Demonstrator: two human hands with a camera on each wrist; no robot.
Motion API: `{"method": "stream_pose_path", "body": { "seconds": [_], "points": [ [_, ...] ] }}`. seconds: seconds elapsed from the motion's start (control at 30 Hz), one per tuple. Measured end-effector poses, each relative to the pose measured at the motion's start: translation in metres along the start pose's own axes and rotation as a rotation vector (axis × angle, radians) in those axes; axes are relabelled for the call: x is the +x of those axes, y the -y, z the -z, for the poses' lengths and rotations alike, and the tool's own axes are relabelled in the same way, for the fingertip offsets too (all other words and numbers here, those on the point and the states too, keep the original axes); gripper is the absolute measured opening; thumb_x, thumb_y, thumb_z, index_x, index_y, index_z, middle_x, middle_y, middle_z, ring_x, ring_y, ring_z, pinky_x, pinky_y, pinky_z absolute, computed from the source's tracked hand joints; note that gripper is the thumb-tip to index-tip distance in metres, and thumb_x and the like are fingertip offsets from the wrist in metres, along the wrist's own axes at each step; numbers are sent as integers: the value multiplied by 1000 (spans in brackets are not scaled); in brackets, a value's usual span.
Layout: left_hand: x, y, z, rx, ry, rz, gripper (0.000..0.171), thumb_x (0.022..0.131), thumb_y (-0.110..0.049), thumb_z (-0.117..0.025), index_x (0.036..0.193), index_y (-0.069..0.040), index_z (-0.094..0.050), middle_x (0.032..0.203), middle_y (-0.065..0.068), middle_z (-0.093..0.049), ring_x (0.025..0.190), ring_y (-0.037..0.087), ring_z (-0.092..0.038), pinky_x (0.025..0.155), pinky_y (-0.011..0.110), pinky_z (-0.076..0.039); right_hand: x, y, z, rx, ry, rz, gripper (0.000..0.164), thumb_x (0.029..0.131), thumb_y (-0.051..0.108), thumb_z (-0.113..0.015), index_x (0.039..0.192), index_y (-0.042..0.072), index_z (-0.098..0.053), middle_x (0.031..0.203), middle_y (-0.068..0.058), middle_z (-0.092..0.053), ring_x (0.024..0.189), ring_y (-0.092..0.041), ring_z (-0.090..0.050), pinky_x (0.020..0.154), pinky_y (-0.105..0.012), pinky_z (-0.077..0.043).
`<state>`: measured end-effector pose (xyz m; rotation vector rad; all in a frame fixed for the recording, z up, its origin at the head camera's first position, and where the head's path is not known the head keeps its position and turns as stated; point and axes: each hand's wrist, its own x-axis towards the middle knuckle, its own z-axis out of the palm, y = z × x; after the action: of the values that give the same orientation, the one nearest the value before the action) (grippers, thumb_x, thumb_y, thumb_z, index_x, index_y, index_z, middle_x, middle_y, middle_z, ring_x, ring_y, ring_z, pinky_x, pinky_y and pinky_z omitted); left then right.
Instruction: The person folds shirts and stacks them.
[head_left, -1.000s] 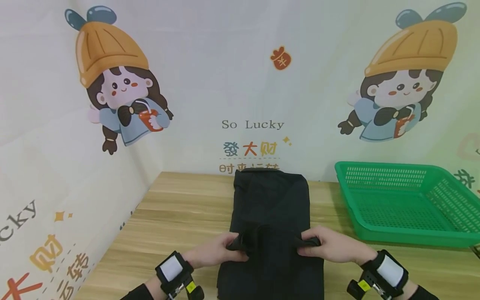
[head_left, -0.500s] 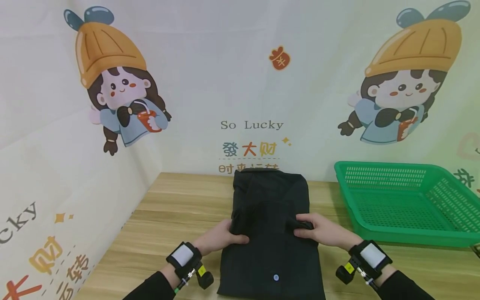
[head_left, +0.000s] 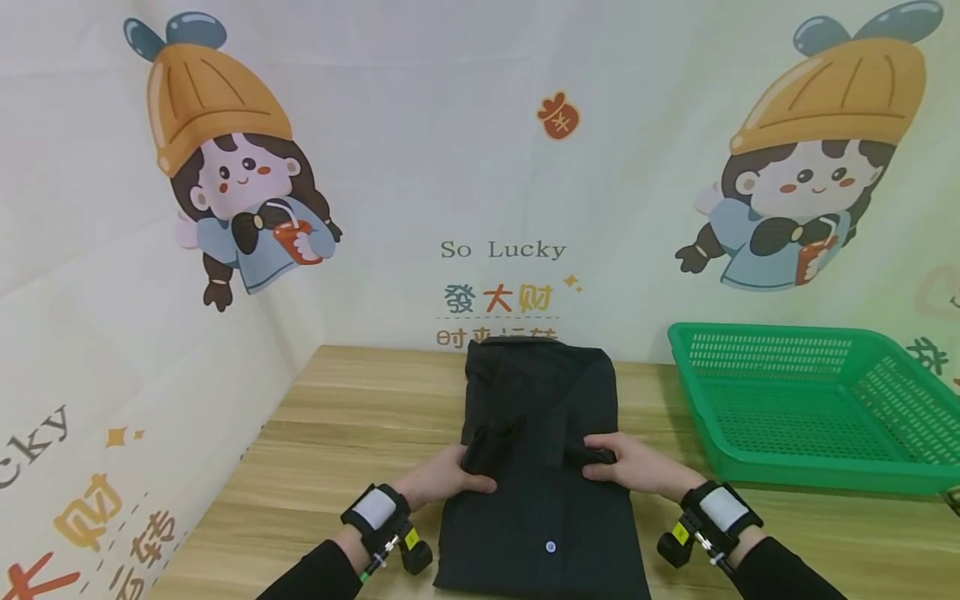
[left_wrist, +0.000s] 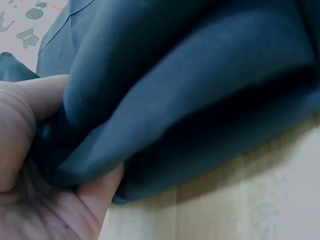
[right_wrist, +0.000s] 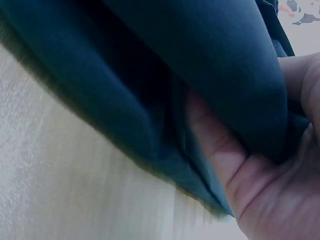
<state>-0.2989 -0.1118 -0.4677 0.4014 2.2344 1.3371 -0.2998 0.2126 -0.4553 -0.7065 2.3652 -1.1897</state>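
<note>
A black button-up shirt [head_left: 540, 508], folded into a long narrow shape, lies on the wooden table with one pale button showing near its front end. My left hand [head_left: 442, 477] pinches the cloth at the shirt's left side, halfway along, between thumb and fingers. On the opposite side my right hand [head_left: 633, 464] grips a bunched fold in the same way. Close up in the left wrist view, loose layers of the shirt [left_wrist: 150, 100] curve over the fingers. The right wrist view has one finger tucked in between layers of the shirt [right_wrist: 215, 60].
A green plastic basket [head_left: 757, 467] with perforated sides stands on the right of the wooden table [head_left: 360, 417]. Behind the table hangs a white printed cloth [head_left: 420, 167], which also runs down the left side.
Both hands have moved away from me along the shirt, carrying the gripped cloth forward and laying it flatter. The button at the front has come into sight. The basket has stayed put.
</note>
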Motion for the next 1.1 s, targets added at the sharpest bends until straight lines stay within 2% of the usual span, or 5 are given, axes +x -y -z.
{"method": "stream_pose_path", "body": {
  "seconds": [0.27, 0.5, 0.77, 0.97, 1.1],
  "points": [
    [2, 3, 0, -2, -34, 19, 50, 83, -17, -78, 127, 1, -60, 123, 13, -68, 117, 27, -61, 107, 52, -44, 7, -6, -7, -74, -62, 26, 28, 96, 23, -63, 118, 5, -66, 112, -7, -70, 108, -20, -60, 96, -40, -49],
    [-3, 2, 9, 97, -65, 31, 52, 82, -15, -78, 127, 3, -58, 123, 16, -68, 115, 28, -64, 102, 49, -50, 11, -9, -13, -125, -165, -37, 37, 91, 21, -70, 119, -4, -64, 117, -19, -67, 109, -30, -61, 94, -47, -50],
    [-7, 1, 13, 134, -93, 57, 38, 86, -17, -75, 119, -1, -64, 95, 11, -72, 70, 16, -68, 54, 31, -56, 12, -11, -14, -150, -371, -124, 37, 93, 14, -66, 124, -6, -61, 81, -8, -64, 68, -12, -52, 59, -24, -42],
    [-9, -4, 14, 311, -194, 65, 39, 89, -24, -73, 119, -1, -63, 78, 9, -67, 54, 16, -60, 48, 28, -48, 9, -1, -11, -272, -528, -133, 37, 101, 25, -56, 127, -1, -63, 107, -16, -71, 88, -24, -67, 74, -36, -55],
    [-10, -12, 19, 470, -278, 35, 58, 90, -28, -72, 137, 0, -52, 98, 19, -72, 78, 25, -69, 66, 39, -56, 0, 10, -6, -349, -559, -88, 49, 103, 33, -52, 137, -1, -56, 134, -27, -59, 121, -44, -58, 100, -57, -48]
  ]
}}
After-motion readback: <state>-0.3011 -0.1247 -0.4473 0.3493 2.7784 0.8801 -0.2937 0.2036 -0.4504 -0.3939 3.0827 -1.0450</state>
